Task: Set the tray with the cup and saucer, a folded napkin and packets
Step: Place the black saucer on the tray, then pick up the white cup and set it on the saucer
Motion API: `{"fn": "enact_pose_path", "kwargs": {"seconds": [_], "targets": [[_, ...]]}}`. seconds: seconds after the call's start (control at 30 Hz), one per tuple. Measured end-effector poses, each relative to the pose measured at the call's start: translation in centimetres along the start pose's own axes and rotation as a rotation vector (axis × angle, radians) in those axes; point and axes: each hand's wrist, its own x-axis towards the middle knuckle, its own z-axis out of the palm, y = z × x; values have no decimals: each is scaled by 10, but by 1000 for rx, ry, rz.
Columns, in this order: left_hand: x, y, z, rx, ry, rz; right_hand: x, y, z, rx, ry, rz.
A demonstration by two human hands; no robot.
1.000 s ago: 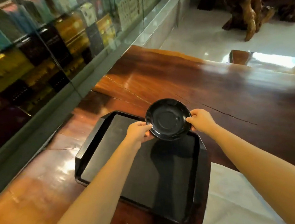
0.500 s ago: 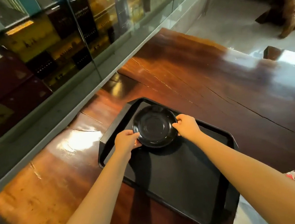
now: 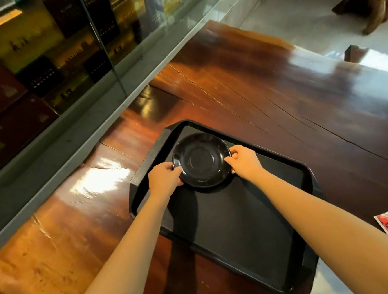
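Both hands, left hand and right hand, pinch the round glossy black saucer by its rim with curled fingers, at the far left corner of the rectangular black plastic tray on the polished wooden worktop.

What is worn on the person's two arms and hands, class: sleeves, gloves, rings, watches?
Nothing that shows. The left hand and right hand are bare, with no gloves, rings or wristbands visible. Both forearms are uncovered right down to the picture's lower edge, so any sleeve lies out of view.
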Motion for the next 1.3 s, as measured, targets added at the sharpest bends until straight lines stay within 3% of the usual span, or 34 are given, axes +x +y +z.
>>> {"fn": "enact_pose_path", "kwargs": {"seconds": [0.13, 0.27, 0.47, 0.6, 0.77, 1.1, 1.3], "targets": [[-4, 20, -7, 529, 1, 150, -8, 3, -10, 74, -57, 33], [-14, 59, 1, 726, -35, 291, -23, 16, -38, 37, -119, 38], [-56, 97, 48, 1078, -514, 533, -74, 45, -108, -233, -304, 29], [-96, 108, 88, 1204, -785, 583, -122, 76, -144, -407, -362, 57], [-157, 111, 147, 1249, -890, 691, -182, 136, -174, -414, -283, 166], [-261, 73, 304, 1413, -1106, 933, -313, 288, -197, -117, -41, 436], [-310, 52, 386, 1483, -1147, 1026, -367, 366, -203, 61, 108, 552]]}}
